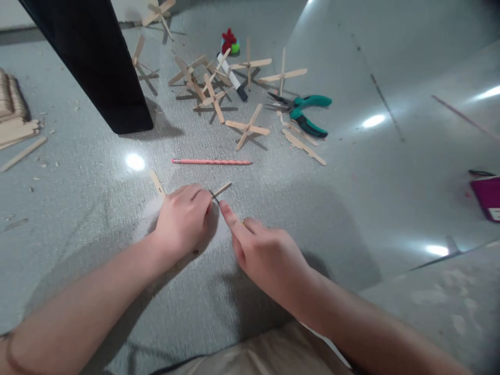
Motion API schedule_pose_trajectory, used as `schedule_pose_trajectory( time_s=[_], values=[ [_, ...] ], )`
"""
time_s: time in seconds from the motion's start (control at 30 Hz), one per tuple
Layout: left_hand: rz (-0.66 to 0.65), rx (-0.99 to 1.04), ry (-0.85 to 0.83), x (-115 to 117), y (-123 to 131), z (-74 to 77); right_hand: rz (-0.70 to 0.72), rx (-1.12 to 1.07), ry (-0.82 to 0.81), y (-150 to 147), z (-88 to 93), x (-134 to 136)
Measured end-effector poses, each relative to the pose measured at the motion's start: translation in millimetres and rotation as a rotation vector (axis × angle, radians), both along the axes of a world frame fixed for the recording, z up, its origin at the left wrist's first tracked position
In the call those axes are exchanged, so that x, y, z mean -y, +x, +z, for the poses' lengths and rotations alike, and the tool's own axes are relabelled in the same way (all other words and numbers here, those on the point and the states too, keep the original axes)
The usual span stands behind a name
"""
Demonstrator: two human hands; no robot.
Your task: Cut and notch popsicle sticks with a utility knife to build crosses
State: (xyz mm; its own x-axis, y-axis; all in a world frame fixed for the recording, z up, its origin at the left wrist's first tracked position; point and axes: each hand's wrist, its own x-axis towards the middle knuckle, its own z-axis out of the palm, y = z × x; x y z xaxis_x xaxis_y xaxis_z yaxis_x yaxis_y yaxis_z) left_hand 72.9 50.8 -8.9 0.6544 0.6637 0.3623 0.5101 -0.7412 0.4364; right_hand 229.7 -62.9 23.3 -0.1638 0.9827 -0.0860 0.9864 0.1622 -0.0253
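Observation:
My left hand [183, 219] is closed over a craft made of wooden ice-cream sticks [223, 188], pressing it against the grey floor. One stick end [157, 182] pokes out to the upper left of the hand, another to the upper right. My right hand [265, 255] lies just right of it, its index finger stretched toward the stick's joint and the other fingers curled. Something small and dark shows between the two hands; I cannot make out what it is.
A pink pencil [213, 162] lies just beyond the hands. Farther back are several crossed-stick pieces [247, 126], teal-handled pliers [302, 108], a marker [232, 78] and a red-green toy [229, 41]. A black post [97, 62] stands upper left, loose sticks [15, 130] far left, a magenta object [487, 197] at right.

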Motion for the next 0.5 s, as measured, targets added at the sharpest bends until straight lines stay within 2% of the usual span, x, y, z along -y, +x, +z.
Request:
schedule_pose_trajectory(
  time_s=[0.17,0.37,0.43,0.5],
  values=[
    [0.012,0.007,0.022,1,1,-1.7,0.066,0.042,-0.061,4,14.5,-8],
    [0.006,-0.055,0.04,1,-1,-3.7,-0.032,-0.004,-0.073,-2,-4.1,0],
    [0.004,-0.075,0.045,2,-2,-3.8,-0.047,-0.024,-0.146,-4,-3.8,-1],
    [0.001,-0.086,0.047,2,-2,-3.7,-0.075,-0.028,-0.247,-5,3.8,-6]
  ],
)
